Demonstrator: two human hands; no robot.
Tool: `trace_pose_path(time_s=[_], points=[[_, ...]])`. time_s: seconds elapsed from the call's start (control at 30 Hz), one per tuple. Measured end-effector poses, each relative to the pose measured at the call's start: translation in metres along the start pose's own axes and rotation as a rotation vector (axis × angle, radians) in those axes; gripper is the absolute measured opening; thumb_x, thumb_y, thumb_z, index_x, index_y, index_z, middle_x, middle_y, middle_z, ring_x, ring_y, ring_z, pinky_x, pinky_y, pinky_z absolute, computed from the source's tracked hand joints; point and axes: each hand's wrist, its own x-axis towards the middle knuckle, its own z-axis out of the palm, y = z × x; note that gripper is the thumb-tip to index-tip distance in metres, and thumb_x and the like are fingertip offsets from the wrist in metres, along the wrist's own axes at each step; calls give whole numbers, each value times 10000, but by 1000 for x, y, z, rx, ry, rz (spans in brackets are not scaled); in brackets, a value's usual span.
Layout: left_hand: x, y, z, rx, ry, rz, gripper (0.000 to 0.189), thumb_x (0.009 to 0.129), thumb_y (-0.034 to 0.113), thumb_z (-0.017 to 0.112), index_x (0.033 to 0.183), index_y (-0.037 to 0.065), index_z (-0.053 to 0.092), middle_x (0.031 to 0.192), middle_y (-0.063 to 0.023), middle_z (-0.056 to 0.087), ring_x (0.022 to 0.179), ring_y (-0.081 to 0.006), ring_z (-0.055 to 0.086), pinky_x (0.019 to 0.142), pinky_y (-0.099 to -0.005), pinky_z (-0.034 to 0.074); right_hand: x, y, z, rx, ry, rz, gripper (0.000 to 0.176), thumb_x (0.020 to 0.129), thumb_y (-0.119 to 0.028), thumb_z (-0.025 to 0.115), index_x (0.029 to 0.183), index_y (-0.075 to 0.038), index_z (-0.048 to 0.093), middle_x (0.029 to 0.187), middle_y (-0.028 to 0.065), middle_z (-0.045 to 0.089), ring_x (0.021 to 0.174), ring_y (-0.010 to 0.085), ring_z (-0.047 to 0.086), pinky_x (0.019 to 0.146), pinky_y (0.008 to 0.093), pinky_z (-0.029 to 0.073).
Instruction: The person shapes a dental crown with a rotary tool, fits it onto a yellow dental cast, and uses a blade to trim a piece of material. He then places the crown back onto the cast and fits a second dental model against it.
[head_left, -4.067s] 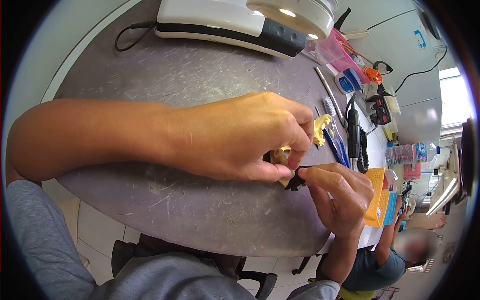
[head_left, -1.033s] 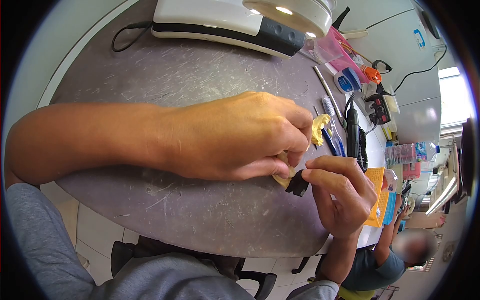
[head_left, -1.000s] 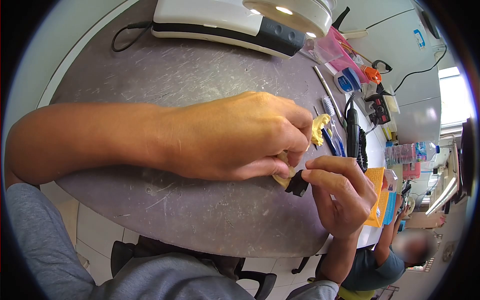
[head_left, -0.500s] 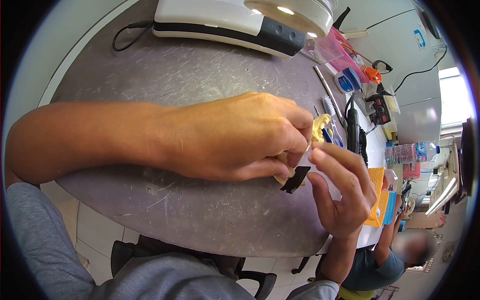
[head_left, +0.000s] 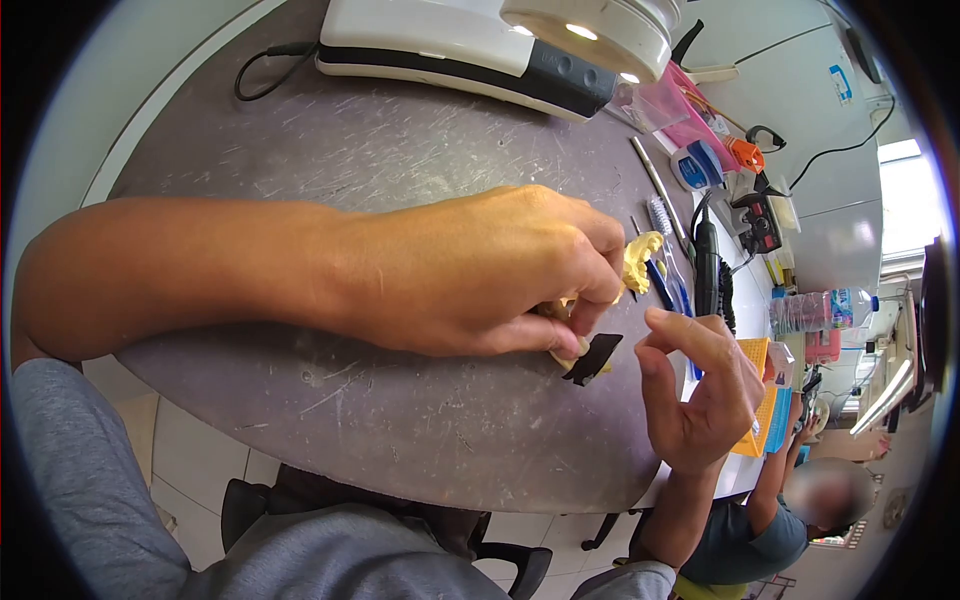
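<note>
My left hand [head_left: 525, 270] reaches across from the left, palm down, its thumb and fingers closed on a pale yellow dental cast [head_left: 562, 364] that they mostly hide. A small black strip [head_left: 594, 360] sticks out beside the thumb, at the cast's edge. Just past the fingertips lies another yellow plaster cast piece [head_left: 641, 262] with an uneven rim. To the right, my right hand [head_left: 700, 395] is raised with curled fingers; a gap shows between thumb and index finger, and nothing is visible in it. It is apart from the black strip.
A white device [head_left: 430, 45] and a round lamp [head_left: 600, 30] stand at the back. A brush [head_left: 660, 215], a black handpiece [head_left: 706, 265] and a blue-lidded jar [head_left: 695, 165] lie right. Beyond are a yellow basket [head_left: 757, 410], a water bottle [head_left: 815, 310] and a seated person [head_left: 745, 540].
My right hand has drawn back to the right, away from the cast and the black strip. My left hand keeps its grip in nearly the same place.
</note>
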Motion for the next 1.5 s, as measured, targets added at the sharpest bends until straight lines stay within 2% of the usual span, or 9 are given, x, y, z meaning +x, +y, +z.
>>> trace_pose_path(time_s=[0.13, 0.2, 0.33, 0.4, 0.6, 0.7, 1.5], points=[[1, 4, -1, -7, 38, 9, 124, 811, 87, 754, 854, 25, 656, 1106, -94, 616, 1023, -240, 620, 853, -358, 520, 1, 3, 2, 13, -15, -36, 287, 739, 20, 780, 1017, -14, 716, 737, 95, 688, 594, 176, 651, 521, 266, 483], [1, 6, -3, -67, 31, -90, 111, 809, 75, 750, 837, 21, 656, 1102, -97, 619, 1011, -237, 630, 851, -355, 519, 1, 2, 2, 21, -14, -49, 283, 739, 23, 778, 1014, -15, 718, 736, 96, 687, 597, 173, 655, 519, 266, 484], [1, 2, -1, -90, 20, -76, 105, 806, 64, 744, 845, 21, 657, 1100, -99, 622, 995, -247, 638, 850, -356, 519, 1, 3, 0, 32, -36, -61, 284, 740, 28, 777, 1014, -15, 717, 741, 98, 689, 603, 176, 661, 522, 271, 489], [2, 1, 1, -21, 37, -2, 91, 810, 57, 735, 847, 22, 658, 1093, -99, 625, 985, -250, 642, 850, -360, 518, 2, 0, 1, 51, -78, -54, 284, 736, 42, 769, 1008, -17, 718, 746, 103, 691, 612, 187, 666, 526, 277, 494], [1, 2, 0, -49, 18, -32, 89, 813, 69, 736, 848, 20, 670, 1078, -96, 629, 992, -241, 635, 839, -350, 514, 4, -3, 3, 45, -169, -56, 322, 689, 56, 764, 999, -18, 719, 774, 109, 694, 626, 205, 671, 536, 290, 505], [1, 5, -5, -118, -11, -90, 79, 814, 76, 737, 863, 33, 694, 1065, -95, 633, 990, -237, 633, 829, -347, 514, 4, -4, 3, 26, -175, -62, 324, 680, 52, 765, 992, -27, 723, 779, 104, 690, 623, 204, 668, 535, 299, 506], [0, 1, 1, -77, 11, -65, 109, 821, 102, 747, 871, 19, 697, 1038, -99, 632, 928, -221, 634, 773, -334, 523, 4, -9, 5, -9, -194, 0, 235, 704, 88, 720, 915, -16, 698, 790, 103, 702, 655, 217, 689, 565, 305, 525]])
